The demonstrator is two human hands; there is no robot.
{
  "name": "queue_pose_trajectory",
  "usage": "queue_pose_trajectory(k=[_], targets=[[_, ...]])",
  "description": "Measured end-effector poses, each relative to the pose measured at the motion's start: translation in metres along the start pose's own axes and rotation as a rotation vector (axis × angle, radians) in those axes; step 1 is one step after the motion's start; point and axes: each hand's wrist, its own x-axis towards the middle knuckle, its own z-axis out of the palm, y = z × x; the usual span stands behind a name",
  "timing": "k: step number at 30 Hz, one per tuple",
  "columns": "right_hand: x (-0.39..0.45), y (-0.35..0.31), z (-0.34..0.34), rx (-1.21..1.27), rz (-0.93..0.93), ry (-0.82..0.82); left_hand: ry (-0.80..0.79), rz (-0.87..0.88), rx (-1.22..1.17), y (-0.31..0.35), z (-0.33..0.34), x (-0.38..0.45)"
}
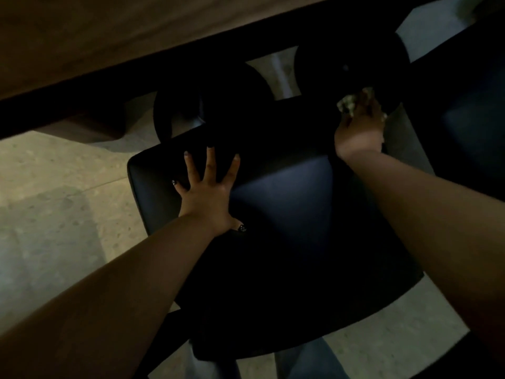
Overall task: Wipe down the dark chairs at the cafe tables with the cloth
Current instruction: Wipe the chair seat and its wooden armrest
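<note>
A: Currently, wiping is judged to be under way. The dark chair is braced near its left edge by the left hand, fingers splayed flat, nothing held.

B: Cloth?

A: The cloth is bunched in the right hand at the seat's far right corner; no long axis can be made out. A pass back along the far edge is probably called for next.

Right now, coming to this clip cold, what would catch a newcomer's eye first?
First the two bare forearms reaching down over a dark chair seat that fills the middle of the view. The left hand lies flat with spread fingers on the seat's left side, while the right hand grips a pale crumpled cloth at the seat's far right corner. A brown table edge runs diagonally across the top, and the scene is very dim.
</note>
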Motion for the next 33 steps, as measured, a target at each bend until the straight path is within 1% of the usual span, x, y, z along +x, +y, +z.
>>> queue_pose_trajectory(k=[2,3,6,10,13,14,15,17,18,19,20,21,22,24,26,27,28,30,32,33], targets=[[-0.031,0.021,-0.004,0.088,0.137,0.079,0.014,-0.030,-0.002,0.001,0.001,0.000],[-0.051,0.031,-0.005,0.094,0.154,0.106,0.016,-0.046,-0.003,0.002,0.001,0.000],[-0.096,0.053,-0.002,0.096,0.085,0.117,0.018,-0.045,-0.023,0.003,0.001,0.000],[-0.073,0.050,-0.004,0.053,0.021,0.078,0.012,-0.044,-0.026,0.003,-0.003,-0.001],[-0.075,0.026,0.001,-0.016,-0.058,0.086,-0.019,-0.031,-0.001,0.004,-0.007,-0.003],[-0.089,0.016,0.007,-0.035,-0.139,0.050,-0.042,-0.016,0.007,0.003,-0.011,-0.003],[-0.108,0.007,0.012,-0.032,-0.271,-0.014,-0.068,0.002,0.013,0.001,-0.015,-0.003],[-0.144,0.002,0.019,-0.042,-0.639,-0.137,-0.113,0.056,0.040,-0.007,-0.024,0.000],[-0.149,0.007,0.018,-0.092,-0.803,-0.184,-0.137,0.087,0.066,-0.013,-0.029,0.001],[-0.141,0.013,0.014,-0.140,-0.923,-0.206,-0.152,0.124,0.094,-0.020,-0.033,0.002],[-0.128,0.017,0.010,-0.166,-0.972,-0.213,-0.154,0.163,0.122,-0.027,-0.036,0.002],[-0.114,0.020,0.007,-0.171,-0.950,-0.202,-0.145,0.205,0.144,-0.036,-0.037,0.001],[-0.100,0.020,0.004,-0.156,-0.869,-0.166,-0.135,0.245,0.156,-0.046,-0.037,-0.001],[-0.081,0.013,0.001,-0.115,-0.604,-0.069,-0.108,0.310,0.108,-0.065,-0.031,-0.011],[-0.088,-0.012,0.011,-0.105,-0.390,0.006,-0.057,0.311,-0.054,-0.080,-0.021,-0.023],[-0.102,-0.028,0.018,-0.130,-0.364,-0.001,-0.020,0.276,-0.158,-0.085,-0.016,-0.028],[-0.121,-0.043,0.024,-0.137,-0.421,-0.031,0.026,0.217,-0.255,-0.088,-0.012,-0.031],[-0.165,-0.060,0.038,-0.080,-0.735,-0.152,0.124,0.061,-0.404,-0.093,-0.010,-0.030],[-0.193,-0.057,0.039,-0.097,-1.036,-0.290,0.142,-0.038,-0.402,-0.097,-0.016,-0.026],[-0.184,-0.053,0.035,-0.113,-1.150,-0.301,0.128,-0.046,-0.373,-0.099,-0.019,-0.025]])
